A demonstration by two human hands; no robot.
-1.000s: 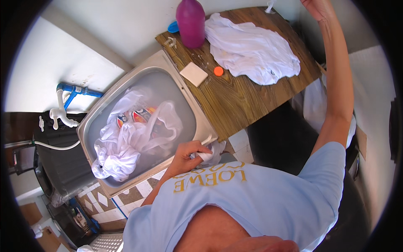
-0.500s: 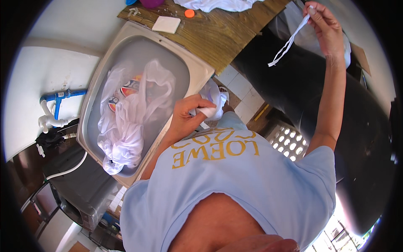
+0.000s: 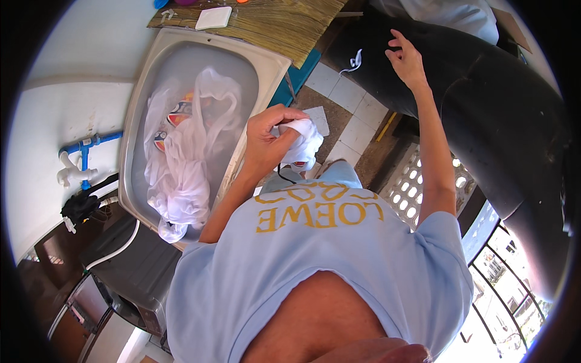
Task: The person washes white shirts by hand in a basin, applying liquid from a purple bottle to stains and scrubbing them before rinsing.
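Observation:
My left hand (image 3: 266, 142) is closed round the top of a bunched white cloth (image 3: 305, 145), which hangs in front of my shirt near the sink's right rim. A bit of red shows low on the bundle, and a thin dark cord dangles beside it. Out to the upper right, my right hand (image 3: 408, 60) is open with fingers apart and nothing in it. A thin white strip (image 3: 353, 62) is apart from that hand, against the black couch's edge; whether it is falling or lying there I cannot tell. Soaking in the sink (image 3: 275, 66) is white sheer fabric (image 3: 181, 163) with a colourful print.
A wooden tabletop (image 3: 272, 30) adjoins the sink's far side, with a white square block (image 3: 213, 18) on it. The long black couch (image 3: 496, 115) fills the right. Blue and white pipes (image 3: 85, 145) run along the left wall. A dark grey appliance (image 3: 133, 260) stands below left.
My right hand has let go of the white strip and moved down and left, its fingers now spread. My left hand still grips the bundle, which now shows more fully.

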